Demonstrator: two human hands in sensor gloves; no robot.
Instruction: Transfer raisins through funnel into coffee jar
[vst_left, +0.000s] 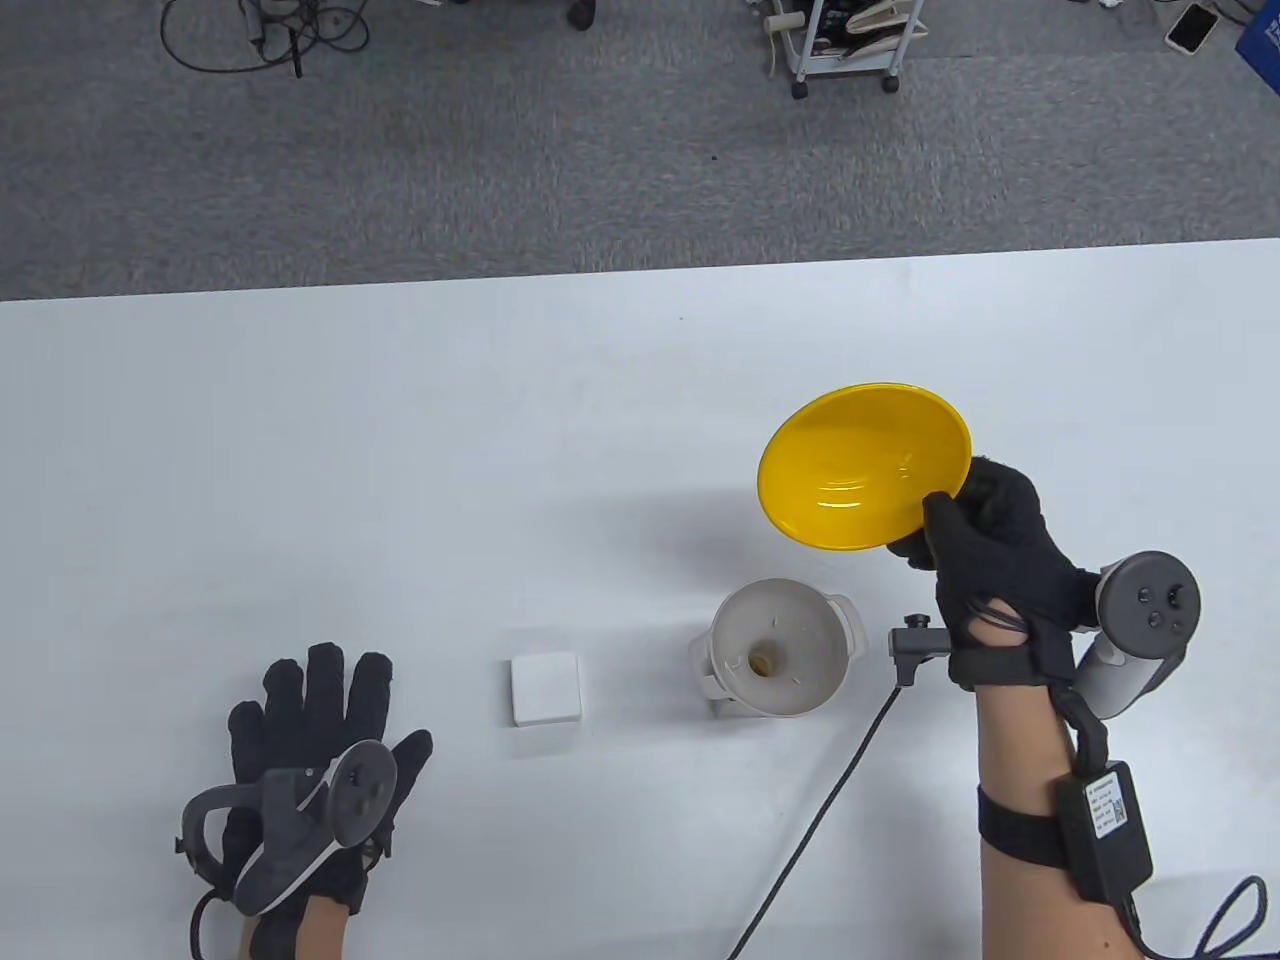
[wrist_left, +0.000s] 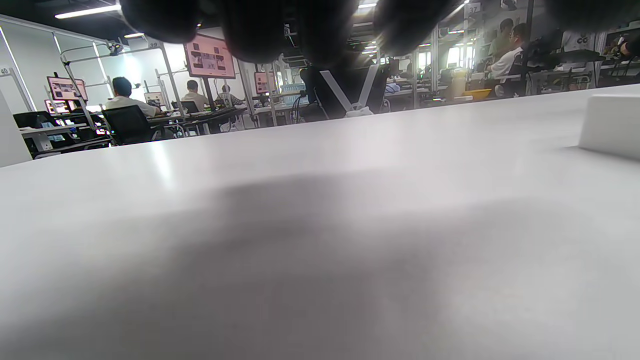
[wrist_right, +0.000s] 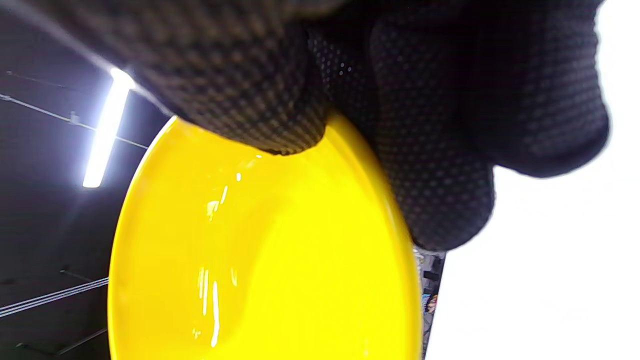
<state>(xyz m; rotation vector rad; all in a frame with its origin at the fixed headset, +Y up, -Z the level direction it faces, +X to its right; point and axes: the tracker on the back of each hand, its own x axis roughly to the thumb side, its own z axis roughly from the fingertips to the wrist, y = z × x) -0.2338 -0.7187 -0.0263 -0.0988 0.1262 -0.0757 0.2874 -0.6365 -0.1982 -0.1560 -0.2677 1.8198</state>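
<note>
Open table (vst_left: 400, 450) between left hand (vst_left: 310, 760) and funnel (vst_left: 775, 645), broken only by a small white block (vst_left: 545, 688). Tilted yellow bowl (vst_left: 865, 465) hangs just beyond the funnel; a black cable (vst_left: 830, 800) crosses the near right approach.

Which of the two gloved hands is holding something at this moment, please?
The right hand: it grips the rim of the tilted yellow bowl above the table, while the left hand lies flat and holds nothing.
</note>
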